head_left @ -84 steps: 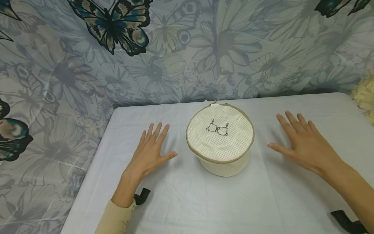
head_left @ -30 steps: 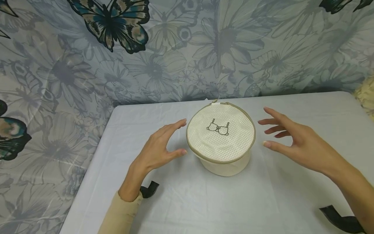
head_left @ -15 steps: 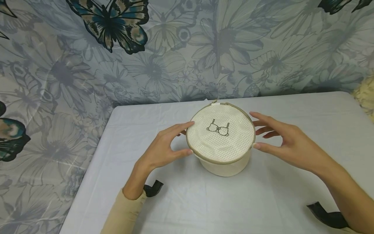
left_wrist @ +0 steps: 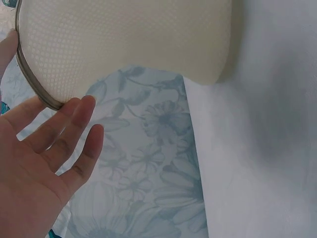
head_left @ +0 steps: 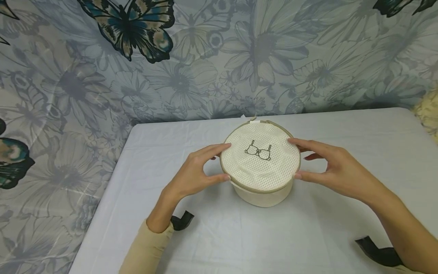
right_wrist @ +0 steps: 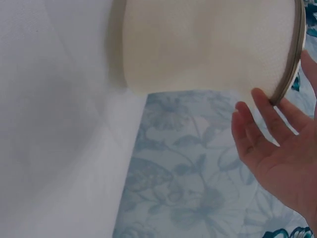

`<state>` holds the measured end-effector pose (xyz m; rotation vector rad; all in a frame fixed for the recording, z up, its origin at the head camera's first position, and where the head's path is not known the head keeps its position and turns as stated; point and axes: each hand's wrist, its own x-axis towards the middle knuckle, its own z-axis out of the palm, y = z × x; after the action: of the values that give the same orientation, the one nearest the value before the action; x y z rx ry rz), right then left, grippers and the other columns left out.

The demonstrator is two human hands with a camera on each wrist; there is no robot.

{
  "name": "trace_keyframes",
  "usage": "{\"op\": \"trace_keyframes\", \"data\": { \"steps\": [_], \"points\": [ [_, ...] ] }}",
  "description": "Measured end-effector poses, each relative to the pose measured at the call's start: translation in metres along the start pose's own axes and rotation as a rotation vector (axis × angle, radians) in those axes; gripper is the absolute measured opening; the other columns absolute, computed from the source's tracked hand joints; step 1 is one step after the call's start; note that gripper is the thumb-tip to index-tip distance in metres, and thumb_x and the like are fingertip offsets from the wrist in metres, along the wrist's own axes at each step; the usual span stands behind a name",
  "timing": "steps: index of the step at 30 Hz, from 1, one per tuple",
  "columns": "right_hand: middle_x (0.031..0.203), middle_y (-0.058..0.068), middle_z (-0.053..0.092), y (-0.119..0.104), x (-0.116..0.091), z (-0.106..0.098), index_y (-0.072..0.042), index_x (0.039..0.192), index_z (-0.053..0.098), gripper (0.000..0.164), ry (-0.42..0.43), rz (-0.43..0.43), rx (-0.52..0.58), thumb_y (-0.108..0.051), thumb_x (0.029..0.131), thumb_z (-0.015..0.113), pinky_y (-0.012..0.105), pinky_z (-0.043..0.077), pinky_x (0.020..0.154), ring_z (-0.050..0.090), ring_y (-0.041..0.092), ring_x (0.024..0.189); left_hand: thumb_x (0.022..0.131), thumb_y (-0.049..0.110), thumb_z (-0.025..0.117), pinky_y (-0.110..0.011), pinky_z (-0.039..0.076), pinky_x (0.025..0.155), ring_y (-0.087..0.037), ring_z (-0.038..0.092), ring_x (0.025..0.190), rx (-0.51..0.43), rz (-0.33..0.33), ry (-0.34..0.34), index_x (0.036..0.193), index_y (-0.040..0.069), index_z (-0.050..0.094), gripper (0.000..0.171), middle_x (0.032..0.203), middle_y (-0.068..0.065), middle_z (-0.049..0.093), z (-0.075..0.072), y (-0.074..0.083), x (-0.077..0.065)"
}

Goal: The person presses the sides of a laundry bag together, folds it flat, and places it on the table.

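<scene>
A round cream mesh laundry bag (head_left: 263,173) stands upright on the white-covered table. Its lid bears a dark line drawing that looks like a bra, and a tan zip edge (head_left: 259,190) runs round it. My left hand (head_left: 191,173) holds the left side of this rim, thumb at the near side and a finger over the top. Opposite it, my right hand (head_left: 337,167) grips the right side in much the same way. The left wrist view shows fingertips (left_wrist: 86,104) against the zip edge; in the right wrist view, fingertips (right_wrist: 257,94) touch the mesh wall.
White cloth (head_left: 219,243) covers the table. Behind and to the left hangs fabric with flowers and butterflies (head_left: 131,30). A black strap (head_left: 183,220) sits at the left wrist, another black strap (head_left: 380,253) at the right. Something pale yellow (head_left: 427,112) shows at the far right.
Both hands, first spread flat on either side, have come inward and taken hold of the bag's rim. The bag's top has shifted very slightly right.
</scene>
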<state>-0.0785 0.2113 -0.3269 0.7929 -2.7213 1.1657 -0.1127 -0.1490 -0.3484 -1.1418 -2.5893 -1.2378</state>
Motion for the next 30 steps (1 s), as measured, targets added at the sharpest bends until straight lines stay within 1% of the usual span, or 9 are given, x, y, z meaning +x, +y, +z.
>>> {"op": "trace_keyframes", "data": {
  "steps": [6, 10, 13, 15, 17, 20, 25, 27, 30],
  "points": [
    [0.143, 0.003, 0.055, 0.006, 0.002, 0.004, -0.023, 0.146, 0.052, 0.087, -0.005, -0.009, 0.022, -0.016, 0.069, 0.092, 0.012, 0.049, 0.083, 0.060, 0.000, 0.106, 0.079, 0.031, 0.085, -0.034, 0.051, 0.092, -0.010, 0.054, 0.124, 0.003, -0.004, 0.014, 0.147, 0.017, 0.051, 0.077, 0.143, 0.004, 0.054, 0.003, 0.000, 0.001],
    [0.144, 0.003, 0.054, 0.010, 0.004, 0.006, -0.024, 0.146, 0.052, 0.088, -0.010, 0.005, 0.009, -0.020, 0.068, 0.093, 0.013, 0.049, 0.082, 0.062, 0.006, 0.106, 0.078, 0.031, 0.086, -0.035, 0.052, 0.092, -0.009, 0.054, 0.123, 0.011, -0.017, 0.015, 0.146, 0.017, 0.051, 0.078, 0.142, 0.004, 0.055, 0.004, 0.000, 0.002],
    [0.144, 0.003, 0.055, 0.013, 0.004, 0.008, -0.025, 0.146, 0.052, 0.088, -0.008, 0.021, 0.003, -0.023, 0.068, 0.093, 0.013, 0.049, 0.081, 0.065, 0.016, 0.106, 0.078, 0.032, 0.086, -0.033, 0.051, 0.093, -0.008, 0.054, 0.123, 0.015, -0.025, 0.009, 0.147, 0.018, 0.051, 0.078, 0.142, 0.004, 0.055, 0.004, -0.001, 0.002],
    [0.144, 0.003, 0.055, 0.015, 0.004, 0.009, -0.024, 0.146, 0.052, 0.088, -0.004, 0.025, 0.012, -0.022, 0.068, 0.093, 0.014, 0.050, 0.079, 0.065, 0.017, 0.106, 0.078, 0.032, 0.086, -0.031, 0.051, 0.094, -0.009, 0.053, 0.124, 0.015, -0.028, 0.005, 0.147, 0.019, 0.050, 0.079, 0.142, 0.004, 0.055, 0.005, -0.001, 0.002],
    [0.143, 0.003, 0.055, 0.017, 0.003, 0.011, -0.025, 0.145, 0.053, 0.088, 0.004, 0.030, 0.013, -0.022, 0.067, 0.093, 0.014, 0.050, 0.079, 0.065, 0.017, 0.106, 0.078, 0.033, 0.086, -0.029, 0.050, 0.095, -0.009, 0.053, 0.125, 0.016, -0.030, 0.001, 0.147, 0.019, 0.050, 0.080, 0.142, 0.004, 0.055, 0.006, -0.001, 0.002],
    [0.143, 0.001, 0.056, 0.020, 0.002, 0.014, -0.024, 0.145, 0.053, 0.088, 0.020, 0.028, 0.020, -0.020, 0.066, 0.094, 0.014, 0.050, 0.079, 0.063, 0.009, 0.106, 0.077, 0.034, 0.086, -0.029, 0.050, 0.095, -0.008, 0.053, 0.124, 0.018, -0.038, -0.003, 0.147, 0.019, 0.050, 0.081, 0.142, 0.004, 0.055, 0.007, -0.002, 0.003],
    [0.142, -0.001, 0.057, 0.024, 0.002, 0.021, -0.025, 0.142, 0.056, 0.090, 0.045, 0.029, 0.046, -0.014, 0.062, 0.095, 0.010, 0.047, 0.084, 0.060, 0.003, 0.106, 0.076, 0.037, 0.086, -0.028, 0.050, 0.094, -0.008, 0.054, 0.121, 0.032, -0.052, -0.010, 0.147, 0.020, 0.050, 0.082, 0.142, 0.006, 0.055, 0.010, -0.005, 0.003],
    [0.140, -0.002, 0.057, 0.026, 0.002, 0.023, -0.025, 0.142, 0.056, 0.090, 0.054, 0.014, 0.054, -0.011, 0.061, 0.095, 0.009, 0.046, 0.086, 0.058, 0.000, 0.107, 0.076, 0.038, 0.086, -0.029, 0.050, 0.093, -0.008, 0.055, 0.117, 0.037, -0.054, -0.011, 0.147, 0.020, 0.050, 0.082, 0.142, 0.006, 0.055, 0.011, -0.006, 0.003],
    [0.139, -0.002, 0.057, 0.028, 0.003, 0.024, -0.021, 0.142, 0.056, 0.091, 0.063, -0.034, 0.068, -0.008, 0.061, 0.095, 0.010, 0.045, 0.090, 0.054, -0.003, 0.113, 0.076, 0.038, 0.086, -0.035, 0.052, 0.091, -0.009, 0.056, 0.111, 0.036, -0.055, -0.012, 0.147, 0.020, 0.050, 0.082, 0.142, 0.006, 0.055, 0.012, -0.007, 0.003]
  ]
}}
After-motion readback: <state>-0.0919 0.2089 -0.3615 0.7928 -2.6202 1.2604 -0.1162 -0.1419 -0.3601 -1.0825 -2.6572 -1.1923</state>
